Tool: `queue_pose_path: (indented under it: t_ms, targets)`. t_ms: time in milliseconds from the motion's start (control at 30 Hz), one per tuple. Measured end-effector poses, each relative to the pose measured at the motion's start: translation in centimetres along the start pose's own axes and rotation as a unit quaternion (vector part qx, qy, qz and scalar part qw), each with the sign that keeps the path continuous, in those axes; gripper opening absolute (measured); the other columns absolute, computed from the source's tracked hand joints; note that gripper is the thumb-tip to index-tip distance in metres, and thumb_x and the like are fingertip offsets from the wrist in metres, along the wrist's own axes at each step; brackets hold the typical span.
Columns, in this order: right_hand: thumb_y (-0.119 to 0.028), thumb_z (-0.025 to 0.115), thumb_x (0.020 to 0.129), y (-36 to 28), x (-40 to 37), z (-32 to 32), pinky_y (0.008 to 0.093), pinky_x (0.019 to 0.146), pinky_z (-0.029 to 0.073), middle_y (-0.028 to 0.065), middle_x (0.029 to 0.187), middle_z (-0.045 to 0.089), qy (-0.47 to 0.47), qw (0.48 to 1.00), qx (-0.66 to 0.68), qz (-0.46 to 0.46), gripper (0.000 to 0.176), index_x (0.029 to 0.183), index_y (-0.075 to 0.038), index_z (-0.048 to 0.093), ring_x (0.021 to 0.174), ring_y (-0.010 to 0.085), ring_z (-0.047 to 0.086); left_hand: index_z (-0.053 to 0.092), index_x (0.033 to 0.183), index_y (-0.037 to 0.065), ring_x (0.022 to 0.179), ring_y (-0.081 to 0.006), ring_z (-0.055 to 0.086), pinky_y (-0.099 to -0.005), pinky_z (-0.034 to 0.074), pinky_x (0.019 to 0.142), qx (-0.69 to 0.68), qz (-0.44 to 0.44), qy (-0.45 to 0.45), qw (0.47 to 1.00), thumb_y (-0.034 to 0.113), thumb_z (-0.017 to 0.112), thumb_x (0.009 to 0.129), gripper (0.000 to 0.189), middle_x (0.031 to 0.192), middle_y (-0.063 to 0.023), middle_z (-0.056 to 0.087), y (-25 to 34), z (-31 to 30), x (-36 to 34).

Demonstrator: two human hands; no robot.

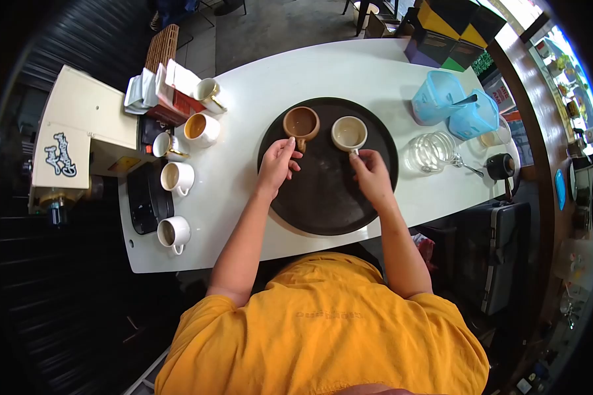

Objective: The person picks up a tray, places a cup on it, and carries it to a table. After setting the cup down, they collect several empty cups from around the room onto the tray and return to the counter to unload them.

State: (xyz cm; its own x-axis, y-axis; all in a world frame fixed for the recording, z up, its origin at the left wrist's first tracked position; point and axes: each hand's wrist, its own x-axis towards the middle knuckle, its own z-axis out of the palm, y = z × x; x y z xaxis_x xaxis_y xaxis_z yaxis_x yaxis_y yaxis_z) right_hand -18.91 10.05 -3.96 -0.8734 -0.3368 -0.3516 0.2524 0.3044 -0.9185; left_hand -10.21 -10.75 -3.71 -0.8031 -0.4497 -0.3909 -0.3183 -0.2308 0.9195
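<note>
On the round dark tray [329, 207] stand a brown cup [301, 123] and a cream cup [349, 133], both upright. The thumb side of my left hand [281, 164] is at the brown cup's handle, whose lower end shows beside the fingertips; the fingers are loosely curled and apart, and nothing shows in them. My right hand [371, 174] pinches the cream cup's handle between thumb and fingers, which hide most of it.
Several cups, one a white cup [178, 178], line the left of the white table [244, 85] beside a beige machine [72, 131]. To the right are blue pitchers [436, 99], stacked glass [429, 153], spoons and a small black pot [500, 166]. Boxes [448, 39] stand behind.
</note>
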Motion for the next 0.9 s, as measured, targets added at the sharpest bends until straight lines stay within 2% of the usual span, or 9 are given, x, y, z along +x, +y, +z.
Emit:
queue_pose_path:
  t_ms: [133, 200, 267, 367, 433, 567, 667, 733, 900]
  targets:
    - [-0.029, 0.056, 0.092, 0.0, -0.2, -0.2, 0.0242, 0.055, 0.044, 0.0038, 0.077, 0.057, -0.061, 0.997, 0.038, 0.017, 0.035, 0.111, -0.001, 0.051, 0.063, 0.0097, 0.054, 0.059, 0.099, 0.004, 0.055, -0.0082, 0.056, -0.0177, 0.037, 0.041, 0.018, -0.054, 0.01, 0.998, 0.045, 0.046, 0.095, 0.042, 0.076, -0.0029, 0.058, -0.2, 1.2, 1.0]
    - [-0.033, 0.047, 0.097, -0.2, -0.3, -0.4, 0.0217, 0.051, 0.04, 0.0013, 0.082, 0.055, -0.117, 0.991, 0.036, 0.055, 0.032, 0.115, -0.007, 0.049, 0.064, 0.0079, 0.053, 0.058, 0.096, 0.006, 0.055, -0.0081, 0.055, -0.0179, 0.037, 0.042, 0.007, -0.092, -0.012, 0.996, 0.045, 0.045, 0.095, 0.042, 0.076, -0.003, 0.058, 0.4, 1.4, 0.6]
    - [-0.035, 0.045, 0.097, -0.4, 0.0, -0.7, 0.0216, 0.051, 0.04, 0.001, 0.082, 0.054, -0.137, 0.987, 0.04, 0.067, 0.034, 0.114, -0.007, 0.05, 0.063, 0.0079, 0.053, 0.058, 0.095, 0.006, 0.056, -0.0087, 0.055, -0.0186, 0.038, 0.043, -0.003, -0.115, -0.013, 0.993, 0.045, 0.045, 0.095, 0.041, 0.077, -0.0031, 0.058, 0.5, 1.8, 0.2]
    - [-0.039, 0.042, 0.098, -0.4, 0.6, -0.6, 0.0212, 0.052, 0.04, 0.0003, 0.081, 0.054, -0.165, 0.981, 0.056, 0.083, 0.035, 0.111, -0.008, 0.052, 0.063, 0.0078, 0.053, 0.056, 0.092, 0.008, 0.061, -0.0113, 0.057, -0.0218, 0.043, 0.05, -0.058, -0.105, -0.009, 0.993, 0.043, 0.045, 0.096, 0.037, 0.075, -0.002, 0.056, -0.8, 1.6, 0.4]
    - [-0.04, 0.041, 0.098, -0.5, 1.1, -0.7, 0.021, 0.052, 0.04, -0.0002, 0.08, 0.054, -0.178, 0.978, 0.062, 0.089, 0.036, 0.109, -0.008, 0.054, 0.063, 0.0077, 0.052, 0.053, 0.088, 0.009, 0.066, -0.014, 0.058, -0.0246, 0.045, 0.056, -0.109, -0.042, 0.008, 0.993, 0.039, 0.044, 0.097, 0.032, 0.073, -0.0008, 0.052, -1.3, 1.3, 0.3]
    - [-0.041, 0.042, 0.098, -0.5, 1.5, -0.9, 0.0206, 0.053, 0.039, -0.0012, 0.078, 0.054, -0.186, 0.976, 0.067, 0.096, 0.034, 0.099, -0.009, 0.055, 0.062, 0.0067, 0.051, 0.053, 0.087, 0.009, 0.063, -0.013, 0.057, -0.0239, 0.045, 0.055, -0.141, -0.011, 0.04, 0.989, 0.038, 0.044, 0.098, 0.033, 0.07, -0.0002, 0.05, -0.6, -0.1, -2.6]
    - [-0.041, 0.042, 0.098, -0.5, 1.7, -0.6, 0.0208, 0.052, 0.038, -0.0017, 0.076, 0.052, -0.178, 0.977, 0.071, 0.089, 0.035, 0.092, -0.008, 0.055, 0.061, 0.0062, 0.049, 0.052, 0.086, 0.009, 0.062, -0.0119, 0.056, -0.0233, 0.044, 0.054, -0.141, 0.024, 0.104, 0.984, 0.036, 0.042, 0.098, 0.032, 0.069, 0.0006, 0.049, 0.1, -2.2, -5.9]
    - [-0.04, 0.04, 0.098, -0.8, 1.5, 0.0, 0.0207, 0.052, 0.036, -0.0019, 0.073, 0.05, -0.16, 0.982, 0.073, 0.074, 0.036, 0.085, -0.008, 0.053, 0.06, 0.0055, 0.046, 0.052, 0.086, 0.009, 0.062, -0.0116, 0.056, -0.0231, 0.043, 0.053, -0.126, 0.028, 0.138, 0.982, 0.037, 0.042, 0.099, 0.032, 0.068, 0.0008, 0.049, -0.4, -4.4, -8.0]
    - [-0.038, 0.039, 0.099, -2.4, 0.8, 2.2, 0.0206, 0.053, 0.036, -0.0017, 0.072, 0.048, -0.189, 0.979, 0.057, 0.044, 0.036, 0.083, -0.008, 0.052, 0.062, 0.0056, 0.045, 0.05, 0.084, 0.01, 0.058, -0.0104, 0.054, -0.023, 0.04, 0.051, -0.106, 0.003, 0.246, 0.963, 0.038, 0.042, 0.098, 0.033, 0.065, 0.002, 0.045, -2.2, -8.4, -13.0]
